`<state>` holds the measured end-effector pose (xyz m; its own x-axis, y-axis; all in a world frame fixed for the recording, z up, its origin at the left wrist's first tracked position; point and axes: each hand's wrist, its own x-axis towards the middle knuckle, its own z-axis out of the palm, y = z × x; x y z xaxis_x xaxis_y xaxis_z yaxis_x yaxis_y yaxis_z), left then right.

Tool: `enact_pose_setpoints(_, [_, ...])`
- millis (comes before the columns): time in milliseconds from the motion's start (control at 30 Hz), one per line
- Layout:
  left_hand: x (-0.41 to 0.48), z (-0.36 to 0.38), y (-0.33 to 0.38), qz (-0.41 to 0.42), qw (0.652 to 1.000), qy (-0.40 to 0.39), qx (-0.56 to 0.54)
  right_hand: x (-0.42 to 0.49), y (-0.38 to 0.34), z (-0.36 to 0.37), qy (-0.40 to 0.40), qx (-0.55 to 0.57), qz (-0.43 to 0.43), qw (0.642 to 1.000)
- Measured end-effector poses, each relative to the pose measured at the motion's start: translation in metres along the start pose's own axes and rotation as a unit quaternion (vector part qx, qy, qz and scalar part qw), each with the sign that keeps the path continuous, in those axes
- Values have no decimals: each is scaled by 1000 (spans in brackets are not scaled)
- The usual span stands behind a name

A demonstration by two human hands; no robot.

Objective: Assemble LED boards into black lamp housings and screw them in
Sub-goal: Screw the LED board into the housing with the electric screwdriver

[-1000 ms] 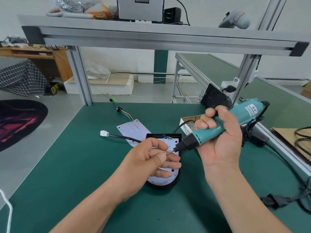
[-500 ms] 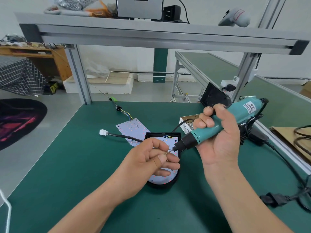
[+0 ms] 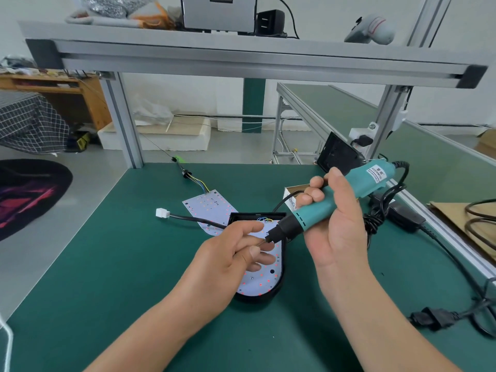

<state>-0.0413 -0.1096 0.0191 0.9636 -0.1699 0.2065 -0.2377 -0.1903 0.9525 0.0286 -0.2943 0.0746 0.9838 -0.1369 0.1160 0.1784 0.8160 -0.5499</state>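
A black lamp housing (image 3: pixel 279 287) lies on the green table with a white LED board (image 3: pixel 264 283) set inside it. My right hand (image 3: pixel 335 224) grips a teal electric screwdriver (image 3: pixel 346 196), held tilted with its tip down-left over the housing. My left hand (image 3: pixel 230 253) hovers above the board and pinches the screwdriver's bit at its tip between thumb and forefinger; any screw there is too small to make out. A second LED board (image 3: pixel 206 208) with coloured wires lies flat behind the housing.
A black cable with a white connector (image 3: pixel 161 212) runs left from the housing. A small cardboard box (image 3: pixel 292 191) sits behind my right hand. Another black housing (image 3: pixel 338 154) leans by the frame post. Power cords and a plug (image 3: pixel 432 318) lie at right.
The screwdriver has tipped slightly more upright and moved a little up and away. My left hand stays at the bit tip.
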Motion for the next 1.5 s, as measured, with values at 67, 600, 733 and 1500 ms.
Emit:
enact_pose_setpoints(67, [0,0,1,-1,1000,3,-9,1,1,-1,14,13,3,1000])
enact_pose_setpoints(600, [18,-22,-3,-185,936,98,283,9,-5,-10,31,41,-1,999])
enact_pose_setpoints(733, [24,-14,-2,-169,956,19,239,12,-7,-12,40,31,-15,999])
enact_pose_setpoints(1500, [10,6,-5,-213,973,-71,47,4,10,-8,-50,-80,-63,994])
